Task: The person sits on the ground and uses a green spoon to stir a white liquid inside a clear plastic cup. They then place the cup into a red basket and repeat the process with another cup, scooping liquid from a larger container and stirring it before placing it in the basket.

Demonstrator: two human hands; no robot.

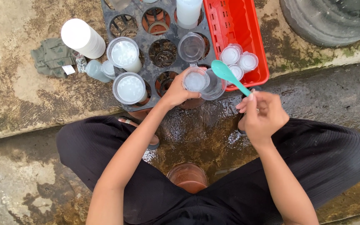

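My knees in black ribbed trousers frame a brown clay pot on the wet floor.

My left hand has its grip closed round a small clear plastic cup with white filling, held over the near edge of the black plastic tray. My right hand pinches the handle of a teal plastic spoon; its long axis slants up and left, bowl just beside the cup's right rim. More small lidded cups sit in the red plastic crate behind.
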